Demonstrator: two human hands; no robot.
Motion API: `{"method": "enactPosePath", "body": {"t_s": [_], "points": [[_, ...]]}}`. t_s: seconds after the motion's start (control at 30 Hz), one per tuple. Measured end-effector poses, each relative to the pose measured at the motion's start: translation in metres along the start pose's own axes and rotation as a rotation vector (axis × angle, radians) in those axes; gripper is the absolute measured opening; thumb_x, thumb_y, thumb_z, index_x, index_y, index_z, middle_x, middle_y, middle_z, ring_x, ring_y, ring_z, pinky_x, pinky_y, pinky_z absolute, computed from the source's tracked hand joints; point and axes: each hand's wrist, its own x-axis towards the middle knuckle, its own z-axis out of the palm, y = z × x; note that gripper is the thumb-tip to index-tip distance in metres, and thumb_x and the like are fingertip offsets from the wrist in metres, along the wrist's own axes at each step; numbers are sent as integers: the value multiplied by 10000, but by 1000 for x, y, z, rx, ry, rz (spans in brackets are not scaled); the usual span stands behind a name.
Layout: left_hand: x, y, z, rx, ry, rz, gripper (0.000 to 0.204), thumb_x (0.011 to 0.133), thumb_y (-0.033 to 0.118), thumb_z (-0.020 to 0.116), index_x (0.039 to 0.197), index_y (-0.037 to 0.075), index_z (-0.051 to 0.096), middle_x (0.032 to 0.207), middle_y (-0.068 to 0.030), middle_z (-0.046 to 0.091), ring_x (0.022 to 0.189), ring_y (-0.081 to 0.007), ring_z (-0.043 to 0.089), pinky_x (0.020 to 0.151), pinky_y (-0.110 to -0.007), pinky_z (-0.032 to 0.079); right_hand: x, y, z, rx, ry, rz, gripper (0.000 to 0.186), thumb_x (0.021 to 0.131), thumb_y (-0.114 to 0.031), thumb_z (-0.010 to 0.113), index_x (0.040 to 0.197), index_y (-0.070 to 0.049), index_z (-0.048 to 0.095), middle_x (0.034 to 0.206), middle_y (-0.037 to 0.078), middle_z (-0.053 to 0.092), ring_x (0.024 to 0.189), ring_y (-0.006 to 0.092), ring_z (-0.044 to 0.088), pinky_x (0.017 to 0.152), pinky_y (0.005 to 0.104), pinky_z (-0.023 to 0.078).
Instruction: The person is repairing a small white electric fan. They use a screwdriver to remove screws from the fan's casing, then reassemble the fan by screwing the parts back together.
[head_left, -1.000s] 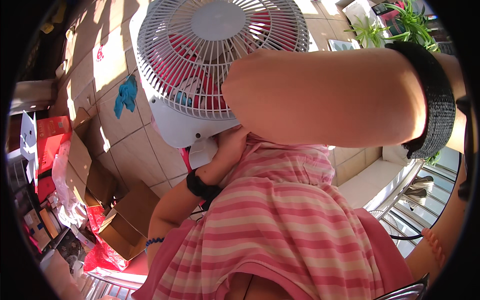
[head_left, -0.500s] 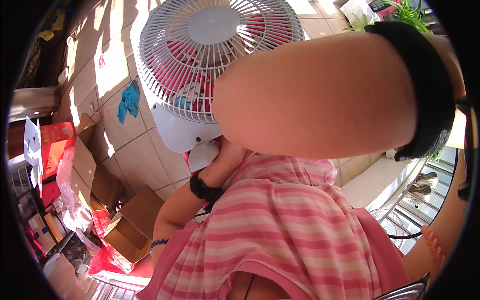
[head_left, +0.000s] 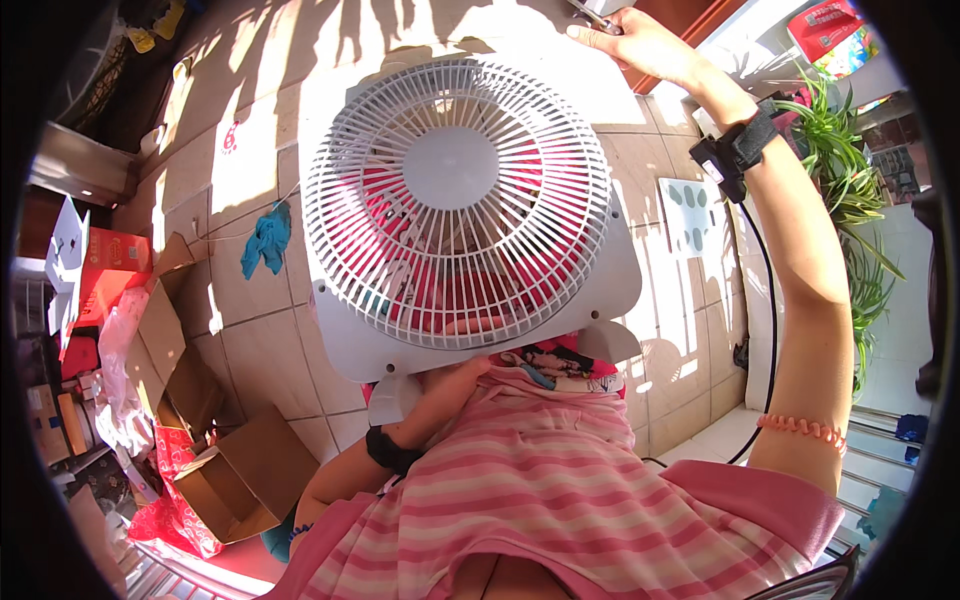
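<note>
The right hand [head_left: 622, 42], gripping a slim tool [head_left: 594, 16], has swung away, baring the front of the fan [head_left: 450, 168] before the striped dress [head_left: 540, 450], the left hand [head_left: 458, 386] at the near edge, its grip hidden.

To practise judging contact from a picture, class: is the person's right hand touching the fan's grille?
No: the right hand is stretched out past the grille, visibly apart from it, holding a slim tool.

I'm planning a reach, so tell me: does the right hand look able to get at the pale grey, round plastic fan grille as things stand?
Probably yes: nothing visible stands between the right hand and the grille, though the hand holds a slim metallic tool.
</note>
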Motion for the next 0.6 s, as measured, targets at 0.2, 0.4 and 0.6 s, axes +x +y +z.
{"method": "enactPosePath", "body": {"t_s": [0.2, 0.4, 0.6], "points": [[-22, 11, 0, -646, -55, -283, 521, 863, 64, 665, 1339, 33, 454, 1342, -141, 516, 1192, -244, 548, 1016, -393, 463, 168, 55, 58, 158, -121, -94, 415, 998, -421, 504, 1236, -108, 636, 933, -21, 646, 808, 81, 532, 722, 278, 460], [-27, 47, -3, -502, -91, -215, 516, 833, 74, 711, 1281, 23, 460, 1310, -159, 532, 1193, -289, 549, 1022, -463, 465, 177, 50, 36, 203, -434, -129, 623, 852, -651, 580, 896, -35, 665, 797, 17, 612, 717, 125, 557, 639, 278, 478], [4, 119, -52, -400, -89, 470, 612, 843, 345, 734, 1293, 31, 463, 1290, -173, 563, 1139, -284, 588, 945, -425, 517, 123, 67, 11, 857, -229, -154, 288, 886, -320, 709, 954, -49, 640, 844, -11, 645, 693, 62, 578, 649, 210, 486]]}}
